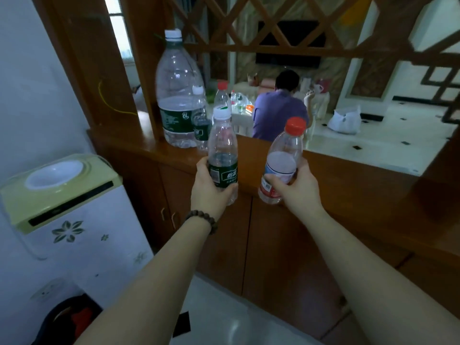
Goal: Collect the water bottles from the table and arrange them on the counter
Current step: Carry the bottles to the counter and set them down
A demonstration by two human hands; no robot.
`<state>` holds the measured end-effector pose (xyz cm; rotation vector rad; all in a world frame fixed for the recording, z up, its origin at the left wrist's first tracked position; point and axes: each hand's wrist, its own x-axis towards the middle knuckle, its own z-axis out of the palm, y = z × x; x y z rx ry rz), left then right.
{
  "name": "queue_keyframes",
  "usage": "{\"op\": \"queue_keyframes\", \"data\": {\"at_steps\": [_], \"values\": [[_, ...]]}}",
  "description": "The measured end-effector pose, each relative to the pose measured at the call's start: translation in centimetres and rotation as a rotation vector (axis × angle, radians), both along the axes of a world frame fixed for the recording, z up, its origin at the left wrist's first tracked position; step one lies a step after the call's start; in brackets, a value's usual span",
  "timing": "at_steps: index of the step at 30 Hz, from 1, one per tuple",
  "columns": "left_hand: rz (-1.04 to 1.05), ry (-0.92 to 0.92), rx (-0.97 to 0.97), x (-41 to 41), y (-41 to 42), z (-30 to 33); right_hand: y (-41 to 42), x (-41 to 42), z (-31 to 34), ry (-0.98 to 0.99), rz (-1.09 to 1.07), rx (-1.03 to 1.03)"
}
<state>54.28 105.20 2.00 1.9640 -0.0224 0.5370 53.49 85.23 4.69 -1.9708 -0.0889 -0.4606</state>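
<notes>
Left hand (211, 188): arm extended forward, beaded bracelet (202, 219) at wrist, fingers wrapped around the green-labelled bottle (222, 155), white cap, held upright before the counter (348, 175) edge.
Right hand (298, 188): arm extended, fingers clamped on the red-capped bottle (282, 163), tilted slightly right, near the counter front.
On counter, far left: large bottle (178, 93); two small bottles just beside it.
Near left: water dispenser (62, 190).
</notes>
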Motion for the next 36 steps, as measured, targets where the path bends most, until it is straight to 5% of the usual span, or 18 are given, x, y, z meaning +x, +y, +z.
{"op": "queue_keyframes", "data": {"at_steps": [16, 36], "values": [[0.064, 0.074, -0.015, 21.1, -1.4, -1.2, 2.2, 24.9, 0.3, 0.087, 0.073, -0.102], [0.044, 0.135, 0.144, 21.6, -0.8, -1.2, 2.3, 26.7, -1.8, 0.107, 0.101, -0.070]]}}
